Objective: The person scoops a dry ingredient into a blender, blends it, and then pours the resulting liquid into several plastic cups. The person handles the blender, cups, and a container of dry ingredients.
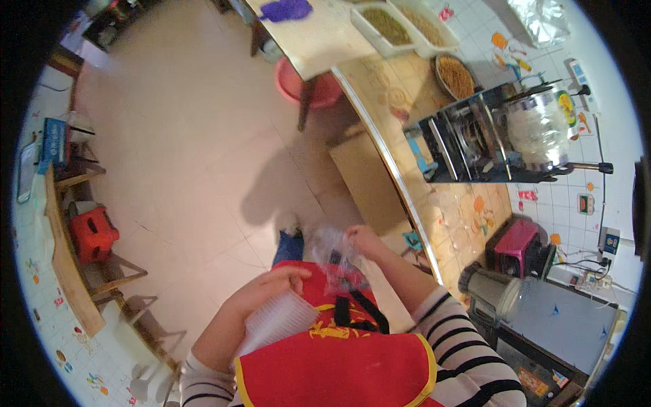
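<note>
In front of my red apron with yellow trim (335,366), my right hand (363,241) is closed on the top of a clear plastic bag (338,254). Dark and red shapes show in or through the bag; which, I cannot tell. My left hand (282,282) is bent across the apron, its index finger pointing toward the bag. A ribbed, translucent plastic sheet or bag (282,320) lies beneath that hand and against its forearm, held there by the hand or arm. Black straps (351,310) hang at the apron's middle.
A counter (386,147) with a metal edge runs along the right, bearing a black appliance (463,142), a pink appliance (519,249) and trays of food (389,28). Below it stand a cardboard box (374,183) and a pink basin (310,86). A wooden shelf (71,274) is at left.
</note>
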Action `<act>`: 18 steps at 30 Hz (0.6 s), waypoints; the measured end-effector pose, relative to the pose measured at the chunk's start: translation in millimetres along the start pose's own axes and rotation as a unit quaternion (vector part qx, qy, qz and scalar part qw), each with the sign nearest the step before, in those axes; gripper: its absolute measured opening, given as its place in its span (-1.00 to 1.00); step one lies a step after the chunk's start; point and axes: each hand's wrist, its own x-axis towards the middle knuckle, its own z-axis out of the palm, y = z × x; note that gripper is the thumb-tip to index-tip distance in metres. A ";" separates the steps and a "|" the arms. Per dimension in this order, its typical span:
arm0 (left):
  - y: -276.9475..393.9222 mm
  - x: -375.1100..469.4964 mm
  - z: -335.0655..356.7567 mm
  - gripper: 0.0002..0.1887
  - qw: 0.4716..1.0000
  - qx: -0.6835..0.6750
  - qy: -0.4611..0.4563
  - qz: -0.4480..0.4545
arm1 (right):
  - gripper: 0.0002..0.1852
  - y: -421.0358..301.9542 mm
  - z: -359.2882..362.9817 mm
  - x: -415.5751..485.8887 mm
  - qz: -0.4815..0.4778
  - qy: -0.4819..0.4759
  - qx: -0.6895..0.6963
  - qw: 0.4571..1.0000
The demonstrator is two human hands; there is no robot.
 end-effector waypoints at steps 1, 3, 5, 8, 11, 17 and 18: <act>-12.3 4.4 -1.4 -0.44 0.999 -0.016 -0.032 -0.016 | -0.87 37.0 -10.1 23.9 -0.107 0.038 -0.069 0.991; -33.7 9.7 -18.4 -0.38 0.993 -0.039 -0.098 -0.056 | -0.86 115.7 -41.8 54.9 -0.144 0.088 -0.284 0.944; -62.7 16.0 -32.7 -0.33 0.989 -0.028 -0.090 -0.118 | -0.83 188.0 -79.7 87.3 -0.022 0.240 -0.064 0.968; -103.8 27.2 -61.3 -0.27 0.975 0.023 -0.075 -0.209 | -0.75 262.3 -122.5 147.4 0.010 0.447 0.713 0.540; -143.4 35.5 -82.9 -0.23 0.960 0.025 -0.062 -0.272 | -0.69 289.4 -156.3 194.0 0.125 0.536 0.279 0.787; -193.1 58.9 -104.0 -0.22 0.943 -0.252 -0.072 -0.206 | -0.55 299.6 -172.7 225.5 0.123 0.453 -0.234 0.851; -192.5 59.3 -101.9 -0.22 0.936 -0.286 -0.068 -0.194 | -0.53 301.1 -171.7 225.2 0.147 0.436 -0.263 0.848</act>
